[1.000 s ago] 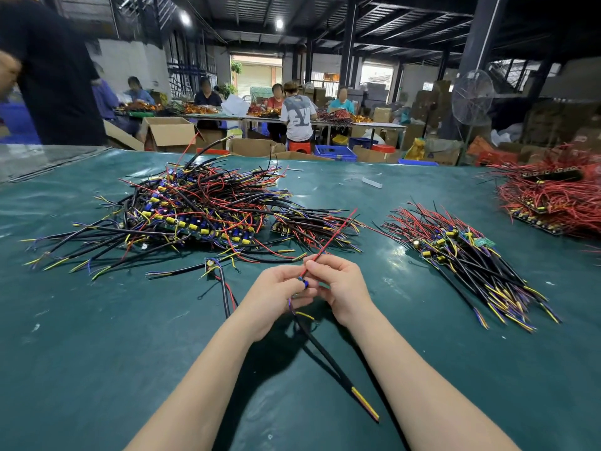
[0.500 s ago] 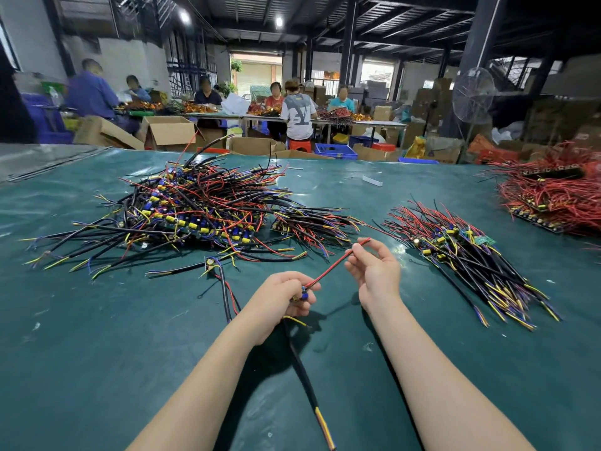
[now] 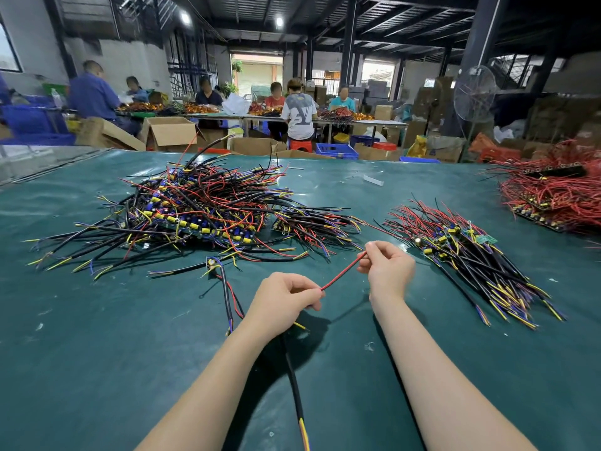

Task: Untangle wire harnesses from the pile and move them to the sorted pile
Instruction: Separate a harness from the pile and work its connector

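A factory workshop: workers [image 3: 298,109] at long tables [image 3: 325,120], cardboard boxes [image 3: 169,131], steel beams

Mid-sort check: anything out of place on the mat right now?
A stray harness lies alone on the mat, between the tangled pile and the left hand, in neither pile. A small white scrap lies farther back. The held harness shows no visible damage.

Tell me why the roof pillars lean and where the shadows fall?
Head view: the wide-angle lens tilts the dark steel pillars; ceiling lamps throw soft shadows beneath the left hand and right hand onto the green table cover; the thin red wire is sharp, distant workers blurred.
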`<state>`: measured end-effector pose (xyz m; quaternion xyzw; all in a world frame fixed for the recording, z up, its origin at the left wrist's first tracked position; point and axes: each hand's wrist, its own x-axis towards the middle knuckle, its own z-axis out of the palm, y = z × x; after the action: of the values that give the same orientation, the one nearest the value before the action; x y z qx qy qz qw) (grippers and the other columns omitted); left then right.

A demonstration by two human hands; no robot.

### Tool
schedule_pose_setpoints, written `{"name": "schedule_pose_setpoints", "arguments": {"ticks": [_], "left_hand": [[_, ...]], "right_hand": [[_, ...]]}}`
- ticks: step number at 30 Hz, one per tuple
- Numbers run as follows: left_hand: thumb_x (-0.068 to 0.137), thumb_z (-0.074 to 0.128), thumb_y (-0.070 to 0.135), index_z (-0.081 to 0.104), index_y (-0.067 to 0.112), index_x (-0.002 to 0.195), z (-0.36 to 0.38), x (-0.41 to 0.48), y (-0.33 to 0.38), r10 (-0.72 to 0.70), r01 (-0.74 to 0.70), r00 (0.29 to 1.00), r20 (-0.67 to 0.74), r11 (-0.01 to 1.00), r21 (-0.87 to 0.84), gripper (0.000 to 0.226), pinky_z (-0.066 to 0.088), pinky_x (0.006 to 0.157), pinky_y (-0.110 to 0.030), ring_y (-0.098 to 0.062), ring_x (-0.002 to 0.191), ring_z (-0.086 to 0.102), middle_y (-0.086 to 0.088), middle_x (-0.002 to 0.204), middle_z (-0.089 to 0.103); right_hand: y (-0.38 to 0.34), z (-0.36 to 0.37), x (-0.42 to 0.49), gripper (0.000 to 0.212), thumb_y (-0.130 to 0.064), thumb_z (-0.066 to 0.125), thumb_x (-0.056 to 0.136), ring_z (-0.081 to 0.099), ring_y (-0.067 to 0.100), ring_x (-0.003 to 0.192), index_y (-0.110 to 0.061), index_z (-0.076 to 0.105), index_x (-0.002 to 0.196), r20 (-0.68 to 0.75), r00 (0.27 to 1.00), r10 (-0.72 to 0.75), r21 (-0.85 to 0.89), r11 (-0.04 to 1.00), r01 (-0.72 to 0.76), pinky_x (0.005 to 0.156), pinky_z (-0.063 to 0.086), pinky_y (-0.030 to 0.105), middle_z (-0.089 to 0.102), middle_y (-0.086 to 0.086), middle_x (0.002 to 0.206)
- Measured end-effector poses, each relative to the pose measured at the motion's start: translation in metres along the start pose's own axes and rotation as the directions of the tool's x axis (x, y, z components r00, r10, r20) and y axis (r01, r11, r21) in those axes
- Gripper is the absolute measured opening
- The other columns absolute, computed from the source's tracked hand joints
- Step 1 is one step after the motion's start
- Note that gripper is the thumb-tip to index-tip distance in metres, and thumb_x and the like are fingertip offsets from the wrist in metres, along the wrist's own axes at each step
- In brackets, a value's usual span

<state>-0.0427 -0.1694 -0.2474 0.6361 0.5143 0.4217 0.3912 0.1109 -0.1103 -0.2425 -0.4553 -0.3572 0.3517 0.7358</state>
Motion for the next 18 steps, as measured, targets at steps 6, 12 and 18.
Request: {"name": "schedule_pose_setpoints", "arguments": {"ticks": [6,12,18], "left_hand": [[0.079,0.065,0.016,0.065,0.03,0.057,-0.003,0.001,0.001,0.035,-0.028,0.993,-0.112,0.998,0.06,0.027,0.038,0.055,-0.014,-0.003,0.054,0.048,0.013,0.055,0.062],[0.084,0.063,0.006,0.066,0.014,0.073,-0.014,0.01,-0.001,-0.074,-0.049,0.889,-0.451,0.966,-0.255,0.014,0.042,0.058,-0.014,-0.006,0.06,0.051,0.006,0.064,0.06],[0.083,0.066,0.01,0.06,0.018,0.066,-0.016,0.013,-0.004,-0.116,-0.064,0.85,-0.515,0.946,-0.319,0.019,0.047,0.057,-0.016,-0.008,0.061,0.053,0.003,0.065,0.06]], "right_hand": [[-0.004,0.001,0.001,0.02,-0.01,0.05,0.094,0.052,0.005,0.036,-0.011,0.058,0.076,0.059,0.995,0.082,0.132,0.987,-0.089,0.04,0.048,0.018,0.058,0.003,0.051],[0.004,0.022,-0.033,0.036,-0.026,0.054,0.092,0.048,0.009,0.041,-0.011,0.055,0.059,0.473,0.848,0.239,-0.429,0.903,-0.015,0.039,0.04,0.017,0.054,0.007,0.058],[0.001,0.035,-0.057,0.038,-0.025,0.064,0.084,0.043,0.001,0.04,-0.023,0.053,0.047,0.785,0.552,0.28,-0.549,0.727,0.412,0.048,0.034,0.019,0.053,-0.006,0.045]]}}
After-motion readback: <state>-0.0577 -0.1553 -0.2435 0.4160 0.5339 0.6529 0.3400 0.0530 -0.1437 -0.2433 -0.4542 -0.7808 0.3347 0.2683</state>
